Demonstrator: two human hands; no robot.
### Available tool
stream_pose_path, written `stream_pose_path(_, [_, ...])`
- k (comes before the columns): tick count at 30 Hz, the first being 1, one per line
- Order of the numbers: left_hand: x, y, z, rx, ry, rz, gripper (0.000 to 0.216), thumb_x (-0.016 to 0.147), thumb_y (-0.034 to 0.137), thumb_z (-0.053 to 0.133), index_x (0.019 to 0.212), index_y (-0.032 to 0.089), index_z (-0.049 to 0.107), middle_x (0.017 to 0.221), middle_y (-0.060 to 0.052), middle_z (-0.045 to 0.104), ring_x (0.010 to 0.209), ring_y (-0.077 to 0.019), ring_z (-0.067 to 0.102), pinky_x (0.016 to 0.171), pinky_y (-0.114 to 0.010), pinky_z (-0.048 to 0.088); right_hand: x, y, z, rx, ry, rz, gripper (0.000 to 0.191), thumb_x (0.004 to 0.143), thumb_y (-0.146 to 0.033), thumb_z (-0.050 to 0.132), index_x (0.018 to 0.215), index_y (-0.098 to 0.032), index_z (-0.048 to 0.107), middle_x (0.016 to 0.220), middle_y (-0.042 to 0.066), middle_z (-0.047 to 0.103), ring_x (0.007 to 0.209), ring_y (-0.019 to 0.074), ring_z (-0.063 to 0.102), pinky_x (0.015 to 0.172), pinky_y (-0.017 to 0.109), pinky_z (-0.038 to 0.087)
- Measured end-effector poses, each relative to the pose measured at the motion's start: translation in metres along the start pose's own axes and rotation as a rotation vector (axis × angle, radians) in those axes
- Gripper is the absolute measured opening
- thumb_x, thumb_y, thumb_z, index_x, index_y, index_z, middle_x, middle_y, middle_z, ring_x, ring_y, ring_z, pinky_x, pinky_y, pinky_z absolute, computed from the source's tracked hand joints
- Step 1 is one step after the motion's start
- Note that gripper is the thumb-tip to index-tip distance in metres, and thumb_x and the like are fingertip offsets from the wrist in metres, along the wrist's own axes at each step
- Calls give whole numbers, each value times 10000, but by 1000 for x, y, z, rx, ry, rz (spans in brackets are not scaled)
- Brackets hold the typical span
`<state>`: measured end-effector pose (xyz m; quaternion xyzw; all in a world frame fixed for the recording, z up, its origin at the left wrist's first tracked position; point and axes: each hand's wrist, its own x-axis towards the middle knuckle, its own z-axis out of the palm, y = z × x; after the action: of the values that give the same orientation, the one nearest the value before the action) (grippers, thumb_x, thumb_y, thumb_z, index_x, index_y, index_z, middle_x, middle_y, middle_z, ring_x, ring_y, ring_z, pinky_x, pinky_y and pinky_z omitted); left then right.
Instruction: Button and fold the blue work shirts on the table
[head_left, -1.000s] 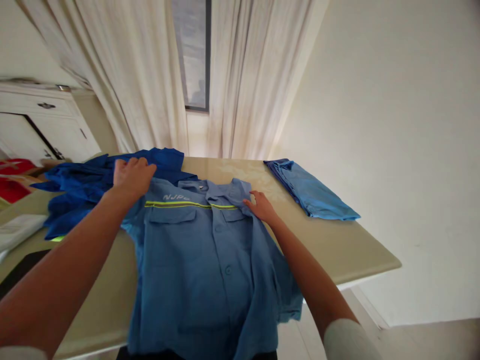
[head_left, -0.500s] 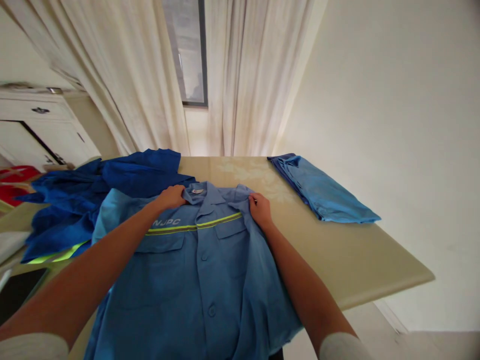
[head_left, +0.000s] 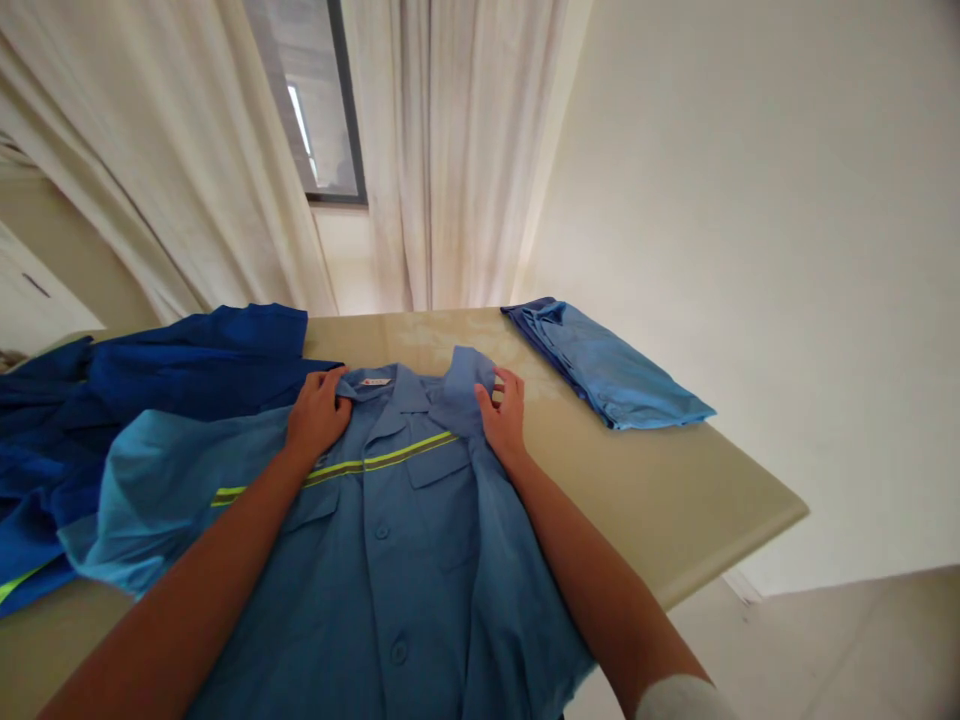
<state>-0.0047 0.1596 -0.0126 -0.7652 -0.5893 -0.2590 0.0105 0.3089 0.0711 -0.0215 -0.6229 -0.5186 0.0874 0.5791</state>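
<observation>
A light blue work shirt (head_left: 420, 560) lies front up, its collar towards the far side and its buttoned front running towards me. A yellow-and-grey reflective stripe crosses the chest above the pocket flaps. My left hand (head_left: 319, 415) is closed on the cloth at the shoulder just left of the collar. At the other shoulder my right hand (head_left: 504, 410) has thumb and fingers apart, touching the raised fabric's edge. The shirt's left-side sleeve spreads out beyond my left forearm; the lower hem is out of view.
Rumpled dark blue clothing (head_left: 187, 360) lies to the left, partly beneath the light blue sleeve. A folded stack of blue garments (head_left: 615, 365) rests at the table's (head_left: 600, 480) far right, near the wall. Pale curtains (head_left: 450, 150) hang behind the far edge.
My view has swung to the right. The left sleeve has spread outward, my right fingers have loosened at the shoulder, and the cloth there stands higher.
</observation>
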Motion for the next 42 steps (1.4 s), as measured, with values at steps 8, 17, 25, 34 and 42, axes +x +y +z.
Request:
stream_pose_path(8, [8,-14,9,-82,-58,57,411,999,381,409,1106,205,765,1330,-137,597,1289,-291,555,1150,-427,436,8,22,8,-124,-117,11,443,929,-401,654,1320,-194,616,1348,130,625,1230,248,591,1093,403,499])
stream_pose_path(17, [10,-12,12,-51,-42,0,601,959,461,537,1491,183,514,1357,-149,669,1190,-359,612,1012,-461,497,9,22,7,-151,-141,-31,423,898,-388,663,1269,-185,657,1307,138,637,1223,270,605,1119,460,476])
stream_pose_path(25, [9,-10,5,5,4,65,344,966,410,527,1137,181,719,1132,-150,729,1081,-334,630,975,-440,501,9,17,6,17,-67,-26,478,900,-396,664,1319,-169,632,1390,162,646,1277,269,621,1094,464,524])
stream_pose_path(34, [86,24,-41,33,107,71,387,988,326,493,1311,177,645,1278,-163,683,1224,-343,610,1036,-473,501,10,7,-3,-128,37,-286,419,1024,-323,496,1386,-167,636,1541,164,551,1460,239,497,1247,465,381])
stream_pose_path(42, [-27,52,-12,151,-225,252,631,1040,511,395,1532,139,526,1619,-204,470,1415,-405,510,1134,-576,446,13,11,-4,-436,27,-26,698,874,-564,740,1419,-147,615,1547,219,507,1438,371,435,1181,547,357])
